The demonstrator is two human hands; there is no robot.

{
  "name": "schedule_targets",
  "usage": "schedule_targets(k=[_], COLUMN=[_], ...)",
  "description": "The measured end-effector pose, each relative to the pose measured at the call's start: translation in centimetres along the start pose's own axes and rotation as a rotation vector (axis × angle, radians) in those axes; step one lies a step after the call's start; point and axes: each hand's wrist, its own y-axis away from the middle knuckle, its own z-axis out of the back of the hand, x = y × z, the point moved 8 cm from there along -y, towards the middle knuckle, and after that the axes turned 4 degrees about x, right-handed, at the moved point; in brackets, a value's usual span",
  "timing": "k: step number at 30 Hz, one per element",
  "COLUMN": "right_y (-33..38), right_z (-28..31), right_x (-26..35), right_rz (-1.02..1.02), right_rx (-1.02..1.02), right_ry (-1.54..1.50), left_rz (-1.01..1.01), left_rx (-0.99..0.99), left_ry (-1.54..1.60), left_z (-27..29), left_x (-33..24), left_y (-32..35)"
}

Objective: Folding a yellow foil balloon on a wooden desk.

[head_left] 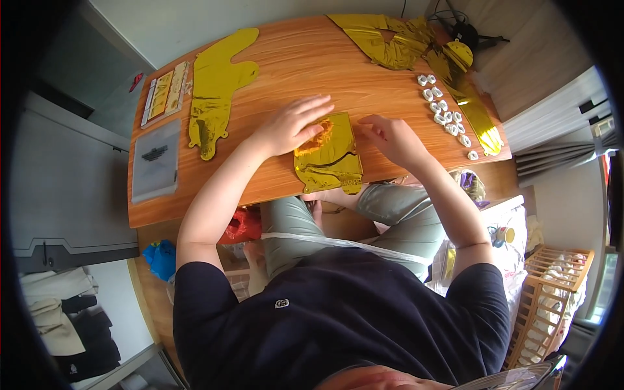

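Folded gold foil balloon (330,162) lies at near edge of wooden table (292,65), between the hands; orange fibrous bundle (320,138) on top. Left hand (291,127): fingers extended, thumb at bundle, gripping nothing visible. Right hand (394,138): loosely curled beside foil's right edge; cannot tell whether fingertips pinch anything. White rolls (439,119) farther right.

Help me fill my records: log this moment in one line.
gold foil: on table; left hand: open, over its left edge; right hand: curled, by its right edge
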Motion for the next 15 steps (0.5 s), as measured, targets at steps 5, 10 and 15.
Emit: schedule_targets(k=[5, 10, 15], right_y=[-0.9, -0.9, -1.3], right_z=[0.1, -1.0, -1.1], right_x=[1.9, 3.3, 3.4], right_rz=[0.465, 0.761, 0.901], right_rx=[-0.139, -0.126, -0.146], right_ry=[0.326, 0.553, 0.668], left_rz=[-0.056, -0.052, -0.055], left_rx=[0.105, 0.142, 0.137], left_ry=[0.071, -0.136, -0.124], left_z=[-2.2, -3.2, -3.2], left_x=[-0.8, -0.6, -0.6], left_y=[0.0, 0.2, 0.2])
